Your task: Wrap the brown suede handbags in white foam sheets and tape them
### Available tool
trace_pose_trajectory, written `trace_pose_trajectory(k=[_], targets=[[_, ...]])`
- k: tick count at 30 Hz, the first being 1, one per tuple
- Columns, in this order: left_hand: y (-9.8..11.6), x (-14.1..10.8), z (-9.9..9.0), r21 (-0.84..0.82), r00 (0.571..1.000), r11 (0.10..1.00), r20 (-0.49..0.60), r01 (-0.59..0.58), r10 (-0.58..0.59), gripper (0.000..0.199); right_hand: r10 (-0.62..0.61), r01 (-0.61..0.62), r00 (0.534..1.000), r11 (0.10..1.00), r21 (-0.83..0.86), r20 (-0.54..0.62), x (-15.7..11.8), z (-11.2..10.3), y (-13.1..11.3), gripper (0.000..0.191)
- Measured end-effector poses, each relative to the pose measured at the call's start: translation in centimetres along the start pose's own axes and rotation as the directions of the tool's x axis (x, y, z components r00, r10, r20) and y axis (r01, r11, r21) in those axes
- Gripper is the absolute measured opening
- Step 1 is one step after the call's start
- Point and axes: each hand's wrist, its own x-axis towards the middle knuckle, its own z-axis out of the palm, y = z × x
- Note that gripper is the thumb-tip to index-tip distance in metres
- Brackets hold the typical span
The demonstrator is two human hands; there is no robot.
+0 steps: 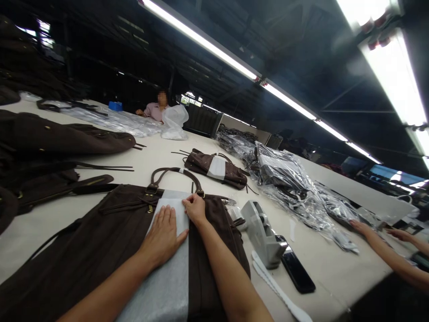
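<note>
The strip (167,286), pale and translucent, lies directly beneath the left hand (164,237) and borders the right hand (196,209) on its left side. Its long axis runs from the base of the handles (176,171), just beyond both hands, back toward the wearer. Both hands touch it: the left covers its middle stretch, the right sits at its right edge, near the far end.

The left hand is laid flat, fingers side by side, thumb set apart and pointing toward the right forearm. The right hand is curled, with thumb and forefinger drawn together at the strip's edge; what, if anything, lies between them cannot be told.

Under both hands is the bag (114,237), dark brown, matt and soft, with shallow folds. Its handles are rounded and arched; the metal fittings are brass-toned. The strip is smooth and paper-like, faintly wrinkled at the near end.

To the right of the right hand, on the table (335,277), stands a grey, hard-shelled dispenser (259,232), with a glossy black phone (298,268) beside it. Beyond the right hand lies a smaller brown bag (231,172), banded in white.
</note>
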Motion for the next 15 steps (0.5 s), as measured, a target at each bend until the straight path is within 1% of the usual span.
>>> trace_pose_trajectory(k=[4,7,10,13,15], targets=[[0.0,-0.1,-0.8,0.038,0.998,0.999,0.055,-0.018,0.016,0.077,0.040,-0.043,0.997,0.998,-0.047,-0.064,-0.5,-0.2,-0.5,0.010],[0.1,-0.4,-1.4,0.075,0.994,0.996,0.101,-0.051,0.043,0.067,0.077,-0.082,0.994,0.994,-0.072,-0.073,-1.0,-0.4,-1.0,0.006],[0.3,-0.4,-1.9,0.104,0.987,0.991,0.144,-0.086,0.071,0.062,0.102,-0.108,0.992,0.991,-0.081,-0.070,-1.2,-0.6,-1.1,0.004],[0.2,-0.2,-2.0,0.115,0.975,0.983,0.188,-0.141,0.118,0.061,0.107,-0.112,0.993,0.991,-0.079,-0.058,-1.1,-0.7,-1.1,0.017],[-0.5,0.0,-1.5,0.112,0.965,0.976,0.208,-0.184,0.158,0.062,0.102,-0.106,0.993,0.991,-0.079,-0.051,-1.2,-1.1,-1.2,0.027]])
